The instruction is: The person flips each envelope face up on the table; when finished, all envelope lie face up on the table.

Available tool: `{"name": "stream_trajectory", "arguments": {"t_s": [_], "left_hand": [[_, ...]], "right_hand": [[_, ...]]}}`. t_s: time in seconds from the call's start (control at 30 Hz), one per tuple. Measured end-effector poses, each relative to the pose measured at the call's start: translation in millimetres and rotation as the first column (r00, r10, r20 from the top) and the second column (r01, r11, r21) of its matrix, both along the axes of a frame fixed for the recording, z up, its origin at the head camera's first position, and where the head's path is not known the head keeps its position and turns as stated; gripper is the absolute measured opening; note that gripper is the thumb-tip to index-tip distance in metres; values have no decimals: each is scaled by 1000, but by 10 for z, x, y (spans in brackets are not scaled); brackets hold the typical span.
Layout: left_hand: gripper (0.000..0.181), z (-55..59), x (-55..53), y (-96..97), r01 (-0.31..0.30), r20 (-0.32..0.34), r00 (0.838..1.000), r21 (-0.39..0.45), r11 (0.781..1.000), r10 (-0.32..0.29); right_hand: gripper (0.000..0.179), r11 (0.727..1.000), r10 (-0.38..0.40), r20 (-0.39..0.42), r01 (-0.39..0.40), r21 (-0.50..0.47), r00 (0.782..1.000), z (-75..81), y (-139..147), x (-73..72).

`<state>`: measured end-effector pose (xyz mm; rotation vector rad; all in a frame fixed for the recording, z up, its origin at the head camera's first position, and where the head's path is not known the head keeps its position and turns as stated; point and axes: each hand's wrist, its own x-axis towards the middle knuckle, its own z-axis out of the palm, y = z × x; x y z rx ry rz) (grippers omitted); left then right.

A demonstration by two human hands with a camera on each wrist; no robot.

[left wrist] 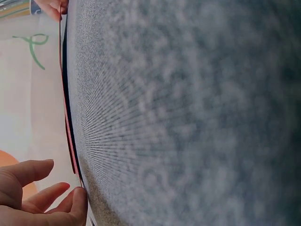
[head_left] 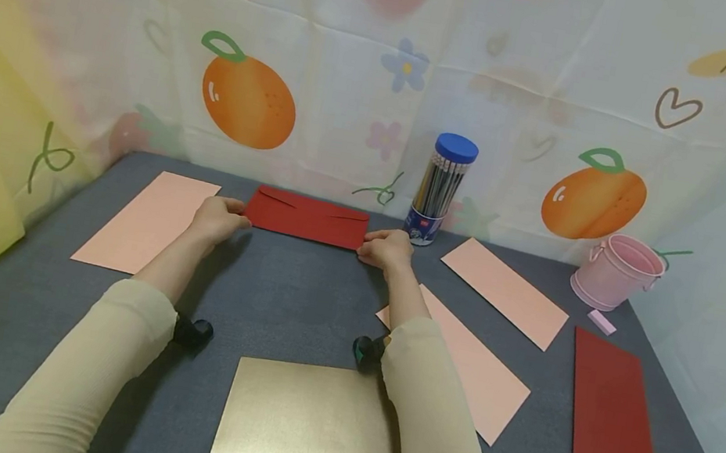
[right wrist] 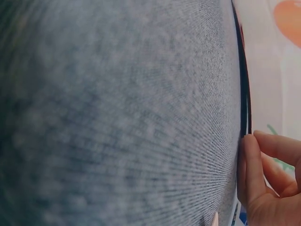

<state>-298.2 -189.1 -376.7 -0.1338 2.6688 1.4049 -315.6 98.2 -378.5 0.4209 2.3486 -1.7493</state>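
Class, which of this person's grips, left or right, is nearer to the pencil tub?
Right. The right grip is close by the base of the pencil tub, at the right end of the red envelope; the left grip is farther off, at the envelope's left end.

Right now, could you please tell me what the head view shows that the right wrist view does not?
Only the head view shows the left hand, the gold card and the pink bucket. Only the right wrist view shows the held red envelope nearly edge-on, from close by. Both show the right hand pinching that envelope, the table and the patterned curtain.
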Motion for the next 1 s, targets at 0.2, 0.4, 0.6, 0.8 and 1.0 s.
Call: {"name": "stream_trajectory", "arguments": {"t_s": [0.2,0.4,0.6,0.8,1.0], "left_hand": [[56,0,0,-3,3,5,1000,19,1000,-3],[56,19,2,8,1,18,1000,30,1000,-1],[58,71,13,6,5,18,1000,38,999,-5],[60,219,24,-21,12,-24,1000,26,1000,-11],[61,348,65,-126,38,-59,998,16,999,-37]], "right_hand": [[34,1000,-16,-4,16,-20,1000,-15,-19,-10],[34,1000,-9,-12,9,-18,1000,-1,-18,13],[33,1000,-22,-40,21,-11,999,14,-20,25],[35,999,0,-68,-2,-33,998,69,-64,46],[37,993,69,-90,-77,-86,994,179,-184,102]]}}
